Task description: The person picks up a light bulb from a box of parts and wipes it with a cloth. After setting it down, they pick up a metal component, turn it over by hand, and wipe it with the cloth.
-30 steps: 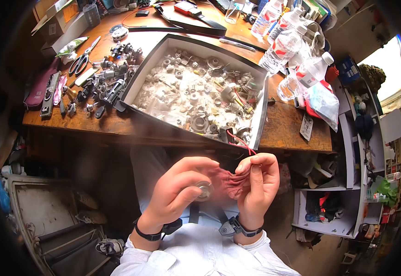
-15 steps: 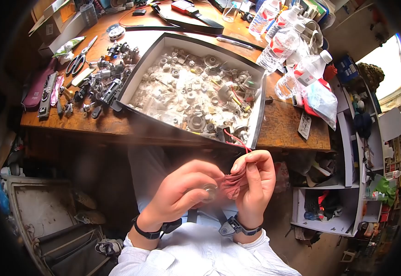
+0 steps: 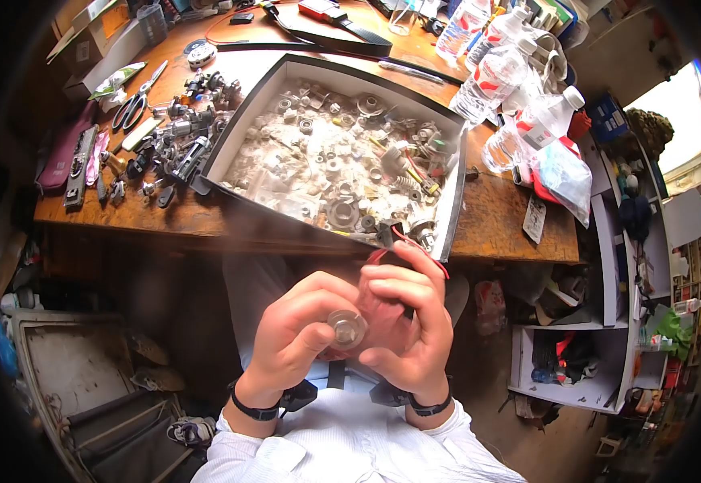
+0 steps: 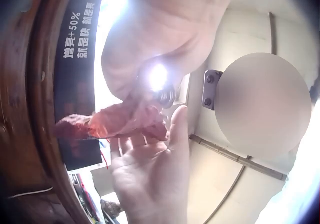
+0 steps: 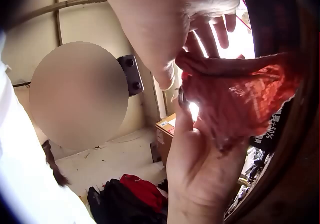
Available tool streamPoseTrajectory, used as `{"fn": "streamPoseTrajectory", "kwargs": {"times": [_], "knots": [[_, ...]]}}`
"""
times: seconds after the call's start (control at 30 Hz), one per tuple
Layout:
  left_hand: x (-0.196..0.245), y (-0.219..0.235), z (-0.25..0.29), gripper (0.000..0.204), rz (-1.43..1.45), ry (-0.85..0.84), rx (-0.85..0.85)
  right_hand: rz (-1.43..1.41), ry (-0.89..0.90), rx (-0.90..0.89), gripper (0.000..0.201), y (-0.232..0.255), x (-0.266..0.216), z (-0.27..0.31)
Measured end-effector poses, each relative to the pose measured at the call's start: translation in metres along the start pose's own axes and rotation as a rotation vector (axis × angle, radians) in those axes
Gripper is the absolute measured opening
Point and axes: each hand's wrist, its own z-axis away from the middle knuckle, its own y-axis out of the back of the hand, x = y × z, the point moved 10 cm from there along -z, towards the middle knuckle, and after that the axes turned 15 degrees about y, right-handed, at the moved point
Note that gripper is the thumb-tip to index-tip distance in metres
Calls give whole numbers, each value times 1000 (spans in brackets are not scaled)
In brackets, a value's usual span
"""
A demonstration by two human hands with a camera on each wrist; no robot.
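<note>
My left hand (image 3: 294, 334) pinches a small round metallic part (image 3: 346, 328) between thumb and fingers in the head view. A thin reddish cloth or bag (image 3: 383, 318), partly blurred, lies between the two hands; the right wrist view shows this crumpled red material (image 5: 240, 94) over the left hand (image 5: 205, 174). My right hand (image 3: 415, 322) is beside it, fingers parted and loosely bent, thumb apart; its palm (image 4: 150, 179) faces the material in the left wrist view. Whether its fingertips touch the material is unclear. A red cord (image 3: 427, 253) runs by the right fingers.
Beyond the hands, a black-edged box (image 3: 234, 121) of small dusty parts stands on the wooden table (image 3: 495, 229). Metal parts (image 3: 193, 133) and scissors (image 3: 135, 109) lie left of it; water bottles (image 3: 540, 121) stand right. A shelf (image 3: 568, 390) is at the lower right.
My right hand has let go of its pinch on the red material and cord, and its fingers have spread as it moved left. The round part in my left hand now faces the head camera more fully.
</note>
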Motion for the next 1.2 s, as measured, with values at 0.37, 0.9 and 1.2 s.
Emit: {"fn": "streamPoseTrajectory", "kwargs": {"times": [0.37,0.9,1.2], "knots": [[-21,13,-3,56,401,69,37,-433,-336,286,21,-3,27,31],[-17,15,9,40,225,4,139,-410,-410,302,20,-26,22,38],[-10,12,8,41,256,-125,201,-323,-261,282,20,-26,11,34]]}}
